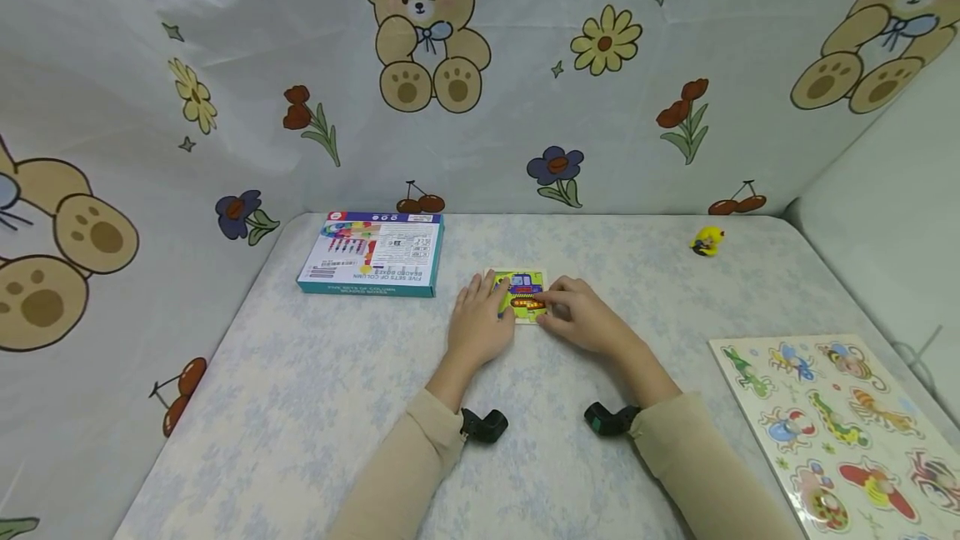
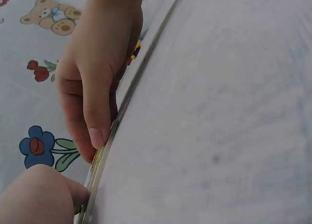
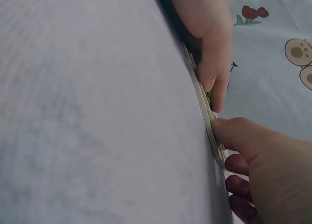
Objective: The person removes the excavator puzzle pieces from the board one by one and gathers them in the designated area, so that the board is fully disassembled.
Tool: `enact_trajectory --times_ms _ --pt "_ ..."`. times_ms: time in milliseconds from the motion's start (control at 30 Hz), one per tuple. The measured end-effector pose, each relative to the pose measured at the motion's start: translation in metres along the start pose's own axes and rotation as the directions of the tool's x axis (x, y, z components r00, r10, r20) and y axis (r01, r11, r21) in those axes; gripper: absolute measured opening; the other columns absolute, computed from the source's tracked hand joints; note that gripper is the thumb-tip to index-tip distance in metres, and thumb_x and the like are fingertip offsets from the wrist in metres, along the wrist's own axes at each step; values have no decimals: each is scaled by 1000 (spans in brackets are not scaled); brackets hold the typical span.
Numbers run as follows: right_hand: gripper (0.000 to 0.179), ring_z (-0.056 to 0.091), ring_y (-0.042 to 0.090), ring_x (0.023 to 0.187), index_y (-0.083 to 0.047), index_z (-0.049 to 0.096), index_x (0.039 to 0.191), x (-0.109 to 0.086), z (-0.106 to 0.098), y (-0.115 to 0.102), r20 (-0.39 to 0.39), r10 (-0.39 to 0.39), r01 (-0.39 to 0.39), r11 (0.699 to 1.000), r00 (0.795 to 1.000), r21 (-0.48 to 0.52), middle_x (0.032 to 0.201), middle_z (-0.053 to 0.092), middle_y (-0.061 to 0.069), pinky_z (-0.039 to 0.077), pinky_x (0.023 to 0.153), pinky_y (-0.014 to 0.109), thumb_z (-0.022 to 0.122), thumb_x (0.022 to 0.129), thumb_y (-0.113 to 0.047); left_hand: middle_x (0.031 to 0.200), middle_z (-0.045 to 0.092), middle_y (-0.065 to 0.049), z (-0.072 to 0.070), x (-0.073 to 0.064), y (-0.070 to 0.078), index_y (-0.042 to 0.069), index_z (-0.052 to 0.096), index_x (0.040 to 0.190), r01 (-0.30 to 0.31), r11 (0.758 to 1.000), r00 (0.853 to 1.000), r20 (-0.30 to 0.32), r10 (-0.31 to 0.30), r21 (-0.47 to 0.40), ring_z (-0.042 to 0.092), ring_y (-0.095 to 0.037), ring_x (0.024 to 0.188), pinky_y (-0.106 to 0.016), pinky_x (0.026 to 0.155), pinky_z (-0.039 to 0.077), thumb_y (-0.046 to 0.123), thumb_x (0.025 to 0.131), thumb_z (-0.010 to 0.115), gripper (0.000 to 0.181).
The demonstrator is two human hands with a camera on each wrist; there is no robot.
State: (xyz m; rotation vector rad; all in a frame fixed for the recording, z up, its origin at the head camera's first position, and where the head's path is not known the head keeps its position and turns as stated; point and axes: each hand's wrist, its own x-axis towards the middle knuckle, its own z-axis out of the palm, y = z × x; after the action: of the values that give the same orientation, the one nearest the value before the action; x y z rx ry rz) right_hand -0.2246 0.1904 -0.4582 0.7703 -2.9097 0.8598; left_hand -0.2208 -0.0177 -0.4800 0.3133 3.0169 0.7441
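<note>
A small picture puzzle (image 1: 527,283) with a blue vehicle on a yellow-green ground lies flat on the table. The left hand (image 1: 480,319) rests over its left side, fingers stretched and thumb lying toward the near edge. At the right end, the thumb and forefinger of the right hand (image 1: 588,319) grip the puzzle over the orange tracks, the other fingers curled under. Low in the right wrist view, the right thumb (image 3: 230,129) sits at the board's edge, while the left hand (image 3: 209,43) comes down farther up. The left wrist view shows the right hand (image 2: 97,72) touching the thin board.
A teal-edged box (image 1: 375,252) with printed bead pictures lies at the back left. Far right on the table is a yellow toy duck (image 1: 707,241). A large board with animal pictures (image 1: 821,352) fills the near right corner. A bear-printed curtain (image 1: 510,123) hangs behind.
</note>
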Motion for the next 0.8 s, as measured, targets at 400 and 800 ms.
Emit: enact_trajectory --times_ms 400,800 --pt "28 56 19 94 -16 61 117 5 3 -2 40 151 -156 937 988 314 107 65 4 47 84 35 71 91 -14 168 16 -1 -3 0 -2 25 34 156 -14 1000 1000 27 15 -26 7 -25 156 -45 128 4 40 101 39 57" --pt "35 49 21 80 -17 59 131 -8 -14 5 0 301 -283 896 954 342 104 64 10 42 69 32 63 96 -15 168 17 -2 -4 -3 -2 24 34 156 -20 999 1000 23 21 -48 8 -26 156 -45 128 4 40 102 40 57"
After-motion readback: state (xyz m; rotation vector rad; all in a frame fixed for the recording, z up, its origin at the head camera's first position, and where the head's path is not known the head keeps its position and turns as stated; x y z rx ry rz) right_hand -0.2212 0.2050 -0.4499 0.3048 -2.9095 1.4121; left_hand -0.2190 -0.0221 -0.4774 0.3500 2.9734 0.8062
